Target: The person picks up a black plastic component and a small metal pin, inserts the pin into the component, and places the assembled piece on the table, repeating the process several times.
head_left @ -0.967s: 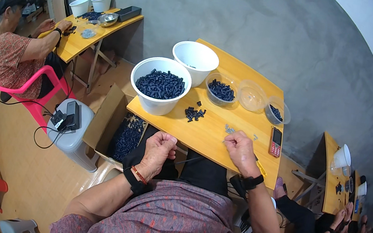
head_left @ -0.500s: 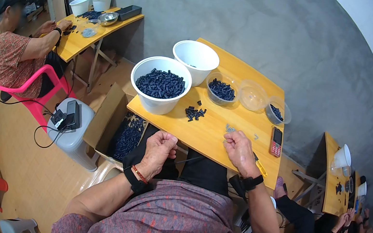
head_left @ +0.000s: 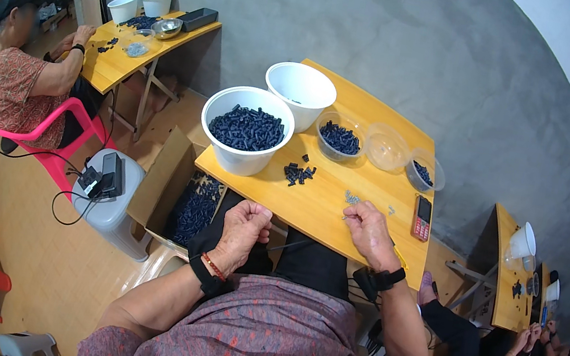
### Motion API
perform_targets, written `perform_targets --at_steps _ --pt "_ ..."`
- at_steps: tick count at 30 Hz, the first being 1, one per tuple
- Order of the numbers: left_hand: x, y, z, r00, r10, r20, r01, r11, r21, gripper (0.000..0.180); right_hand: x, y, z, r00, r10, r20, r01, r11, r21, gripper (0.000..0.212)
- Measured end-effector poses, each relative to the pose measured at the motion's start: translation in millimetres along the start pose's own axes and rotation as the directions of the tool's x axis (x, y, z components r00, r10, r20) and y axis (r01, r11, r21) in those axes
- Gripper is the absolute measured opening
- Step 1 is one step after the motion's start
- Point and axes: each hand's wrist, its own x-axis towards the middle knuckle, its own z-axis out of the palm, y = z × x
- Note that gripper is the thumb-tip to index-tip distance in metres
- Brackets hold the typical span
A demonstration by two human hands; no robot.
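My left hand [head_left: 244, 235] is closed in front of the table's near edge, fingers curled in; whatever they hold is hidden. Over the table's near right part, my right hand [head_left: 370, 234] pinches a small silvery metal piece [head_left: 344, 217] at its fingertips, too small to make out well. Just beyond that hand lies a little pile of small metal pieces [head_left: 352, 197]. Short black plastic tubes [head_left: 297, 174] are heaped on the wood left of it. A white bucket [head_left: 241, 163] full of such black pieces stands at the table's left edge.
A second white bucket [head_left: 302, 76] and clear plastic bowls [head_left: 339, 155] stand farther back on the wooden table [head_left: 411, 135]. A red phone [head_left: 422, 218] and a yellow-handled cutter [head_left: 400, 259] lie right. A cardboard box [head_left: 158, 180] holds black pieces. Other people [head_left: 31, 86] sit at nearby tables.
My right hand has shifted slightly, its fingertips now showing the small metal piece more clearly. My left hand has stayed put. The person at far left has moved their hands.
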Motion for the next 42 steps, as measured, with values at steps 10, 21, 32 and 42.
perform_targets --at_steps 10,21,32,42 --pt "-1.5 2.1 1.0 1.000 -0.007 -0.003 0.007 1.000 0.012 0.014 -4.7 -4.8 -0.2 0.997 -0.083 -0.001 0.082 0.995 -0.062 0.007" --pt "-0.5 2.0 0.3 1.000 -0.008 0.001 0.008 1.000 0.005 0.014 0.5 -4.8 0.0 0.996 -0.077 0.042 0.082 0.991 -0.107 0.004" --pt "-0.6 2.9 0.2 1.000 -0.014 -0.007 0.014 1.000 0.010 0.014 2.9 0.0 -4.1 0.992 -0.034 0.125 0.045 0.995 -0.088 0.005" --pt "-0.2 3.4 -0.2 1.000 -0.018 0.001 0.018 1.000 0.007 0.012 1.6 -2.6 -2.7 0.998 0.054 -0.029 -0.051 0.994 0.100 0.005"
